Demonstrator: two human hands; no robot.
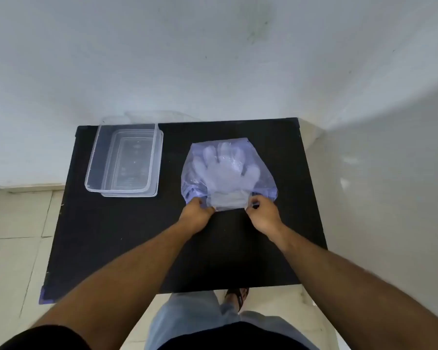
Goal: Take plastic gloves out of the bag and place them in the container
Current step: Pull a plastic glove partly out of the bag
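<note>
A pale blue see-through plastic bag (264,183) lies flat on the black table (111,236), right of centre. Inside it a stack of clear plastic gloves (225,168) shows, fingers pointing away from me. My left hand (195,213) pinches the bag's near edge on the left side. My right hand (262,215) pinches the same edge on the right. An empty clear rectangular container (91,168) stands at the table's far left, resting on its lid.
A white wall rises right behind the table's far edge. Pale tiled floor (15,248) surrounds the table. My leg and sandalled foot (238,296) stand at the near edge.
</note>
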